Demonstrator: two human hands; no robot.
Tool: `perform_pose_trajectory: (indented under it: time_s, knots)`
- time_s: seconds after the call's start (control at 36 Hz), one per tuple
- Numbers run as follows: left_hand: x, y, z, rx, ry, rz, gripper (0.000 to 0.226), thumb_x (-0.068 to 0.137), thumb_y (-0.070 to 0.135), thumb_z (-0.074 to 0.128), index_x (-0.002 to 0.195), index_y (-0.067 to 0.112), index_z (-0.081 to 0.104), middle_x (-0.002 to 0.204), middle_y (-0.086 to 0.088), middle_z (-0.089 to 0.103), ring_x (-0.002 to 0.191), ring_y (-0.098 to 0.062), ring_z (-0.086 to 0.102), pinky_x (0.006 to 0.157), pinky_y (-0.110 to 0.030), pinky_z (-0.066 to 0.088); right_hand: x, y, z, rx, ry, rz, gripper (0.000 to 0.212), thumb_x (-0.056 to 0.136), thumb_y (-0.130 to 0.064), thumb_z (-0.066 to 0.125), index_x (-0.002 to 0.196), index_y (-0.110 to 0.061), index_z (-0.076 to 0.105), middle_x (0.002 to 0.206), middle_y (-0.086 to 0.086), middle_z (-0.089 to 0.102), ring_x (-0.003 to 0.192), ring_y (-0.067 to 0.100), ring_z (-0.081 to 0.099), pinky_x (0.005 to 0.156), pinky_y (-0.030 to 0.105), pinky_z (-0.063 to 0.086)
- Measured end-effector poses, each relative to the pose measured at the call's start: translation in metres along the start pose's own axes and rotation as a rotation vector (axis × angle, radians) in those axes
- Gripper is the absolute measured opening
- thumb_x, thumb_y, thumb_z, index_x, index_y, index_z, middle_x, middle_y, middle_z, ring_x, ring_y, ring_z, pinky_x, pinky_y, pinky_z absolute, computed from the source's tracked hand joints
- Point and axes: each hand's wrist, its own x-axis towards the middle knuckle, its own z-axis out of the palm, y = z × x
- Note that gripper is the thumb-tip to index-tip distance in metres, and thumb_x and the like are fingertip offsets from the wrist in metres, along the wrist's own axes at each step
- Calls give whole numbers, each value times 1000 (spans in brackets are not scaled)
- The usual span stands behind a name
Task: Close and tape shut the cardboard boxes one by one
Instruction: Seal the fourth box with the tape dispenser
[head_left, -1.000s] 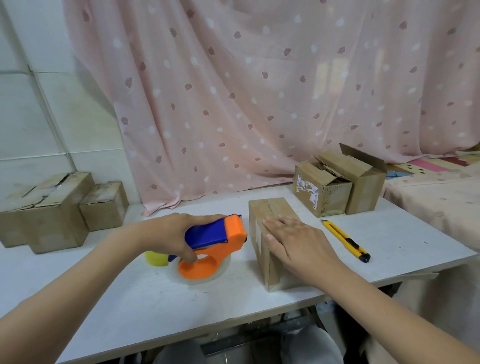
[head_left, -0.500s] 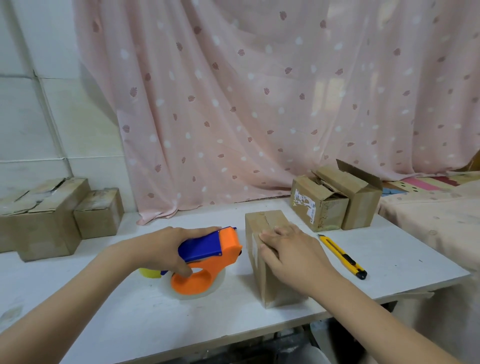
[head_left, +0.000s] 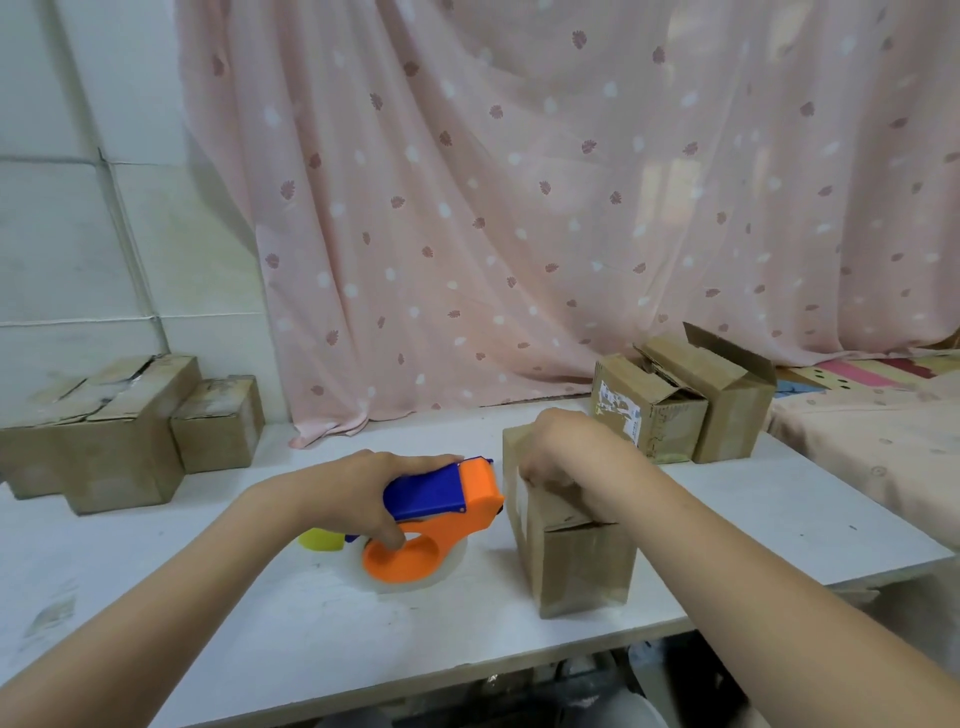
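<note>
Right hand (head_left: 558, 457) curls over the cardboard box (head_left: 571, 551) at frame centre, steadying it; left hand (head_left: 363, 483) grips the tape dispenser (head_left: 436, 514), ready.

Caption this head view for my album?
Left hand grips tape dispenser; right hand grips box on table.

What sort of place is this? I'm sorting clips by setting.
Probably a home packing corner, not a warehouse: a white table against a pink curtain, small cardboard boxes and a tape dispenser.
</note>
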Motion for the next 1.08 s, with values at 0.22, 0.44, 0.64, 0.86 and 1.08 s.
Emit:
perform_pose_trajectory:
  time_s: [0.22,0.44,0.64,0.86,1.08]
  knots:
    - [3,0,1,33,4,9,103,74,27,76,136,77,10,103,11,53,70,-21,69,53,-21,53,-14,-2,-19,-146,-166,-58,43,100,-44,54,127,-10,51,96,8,52,85,25,54,81,33,43]
    - [-1,3,-1,33,18,5,102,73,30,77,135,78,12,101,12,54,74,-24,69,56,-26,58,-19,-9,-29,-181,-271,-26,53,101,-48,50,136,-8,50,120,12,55,93,26,52,82,34,42]
    - [2,12,-1,60,12,35,97,73,26,74,145,64,21,97,10,59,64,-23,69,54,-24,54,6,-11,-24,-142,-309,51,34,94,-43,54,79,-13,51,78,4,48,62,21,45,67,31,41]
    - [-4,11,-5,-41,109,76,97,75,26,74,142,68,19,101,13,55,58,-12,65,51,-19,52,5,27,-28,321,-371,79,60,91,-42,65,128,-1,43,103,19,51,88,32,60,88,40,53]
    - [-10,12,-12,-31,158,94,95,74,30,75,141,69,19,99,17,54,62,-7,64,58,-22,56,27,56,-10,753,-421,68,65,81,-32,78,128,-5,42,119,27,55,107,44,62,92,61,53]
